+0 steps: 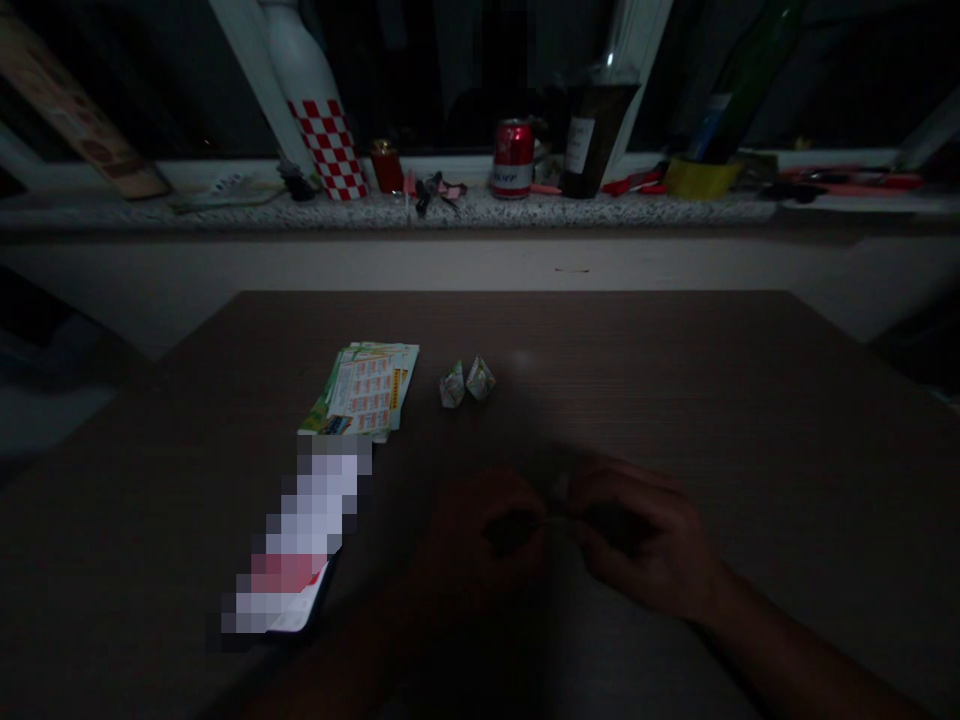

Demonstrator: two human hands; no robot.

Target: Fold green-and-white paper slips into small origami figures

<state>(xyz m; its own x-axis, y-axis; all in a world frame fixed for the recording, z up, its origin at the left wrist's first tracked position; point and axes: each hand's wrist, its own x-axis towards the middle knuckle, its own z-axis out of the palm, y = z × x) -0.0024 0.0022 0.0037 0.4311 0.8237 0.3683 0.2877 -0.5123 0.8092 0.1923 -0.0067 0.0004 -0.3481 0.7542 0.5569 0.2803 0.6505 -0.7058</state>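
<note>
Close together over the near part of the table are my left hand (487, 530) and my right hand (645, 535), both in deep shadow. Each is closed in a pinch, the fingertips meeting around something small and thin that is too dark to name. Just beyond them lie two small folded paper pieces (451, 386), faceted and printed, side by side. To their left is a stack of printed paper slips (367, 388), green and white with orange blocks.
A lit phone (300, 545), its screen blurred, lies left of my hands. On the windowsill (465, 210) behind the table (637, 350) stand a checkered bottle (330, 150), a red can (513, 160), a dark cup (589, 140) and a green bottle (742, 85).
</note>
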